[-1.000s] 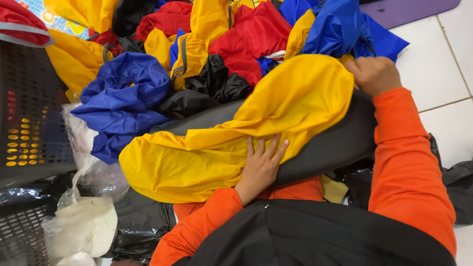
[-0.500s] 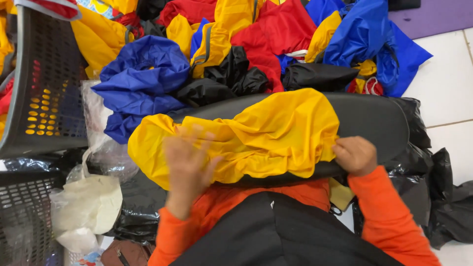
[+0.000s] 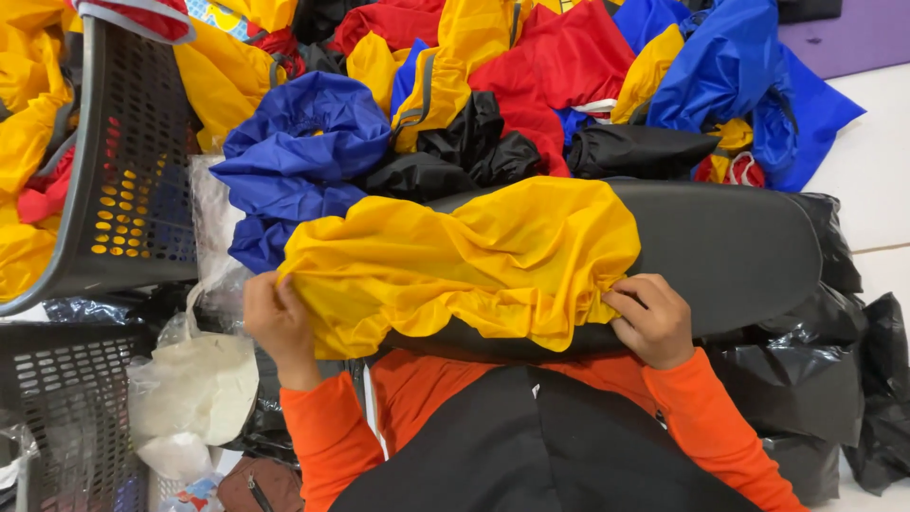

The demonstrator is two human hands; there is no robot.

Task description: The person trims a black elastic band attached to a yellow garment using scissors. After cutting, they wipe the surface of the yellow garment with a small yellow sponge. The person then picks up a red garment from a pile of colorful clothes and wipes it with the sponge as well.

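Hands (image 3: 275, 322) (image 3: 652, 320) grip yellow cover (image 3: 455, 261).

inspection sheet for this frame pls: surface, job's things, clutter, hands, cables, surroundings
Surface: black padded board across the lap.
Job's things: yellow cover, bunched, stretched over the board.
Clutter: pile of blue, red, yellow, black covers behind; white plastic bag at left.
Hands: left hand grips the cover's left edge; right hand pinches its right edge.
Cables: nothing seen.
Surroundings: grey perforated basket at left, white tiled floor at right.
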